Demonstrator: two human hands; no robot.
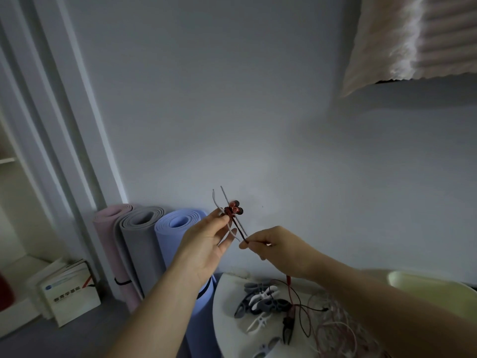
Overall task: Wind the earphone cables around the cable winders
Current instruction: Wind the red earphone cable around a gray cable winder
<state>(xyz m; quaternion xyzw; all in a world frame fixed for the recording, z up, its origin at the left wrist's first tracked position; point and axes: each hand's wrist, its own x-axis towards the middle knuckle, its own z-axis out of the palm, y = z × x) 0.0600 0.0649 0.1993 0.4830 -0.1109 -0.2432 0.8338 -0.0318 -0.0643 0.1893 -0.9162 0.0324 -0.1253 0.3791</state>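
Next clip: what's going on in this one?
A person is winding a red earphone cable. The left hand holds a pale cable winder in the air, red earbuds at its middle. The right hand pinches the cable taut just below it. More winders and loose cables lie on the white table underneath.

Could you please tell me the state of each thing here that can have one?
left hand: raised, holds the white winder.
right hand: raised, pinches the red cable.
white winder: held up, tilted.
earbuds: together at the winder's middle.
red cable: taut from winder to right hand, the rest hanging to the table.
spare winders: heaped loose on the table.
pink cable: loose, unwound.
yoga mats: rolled, standing.
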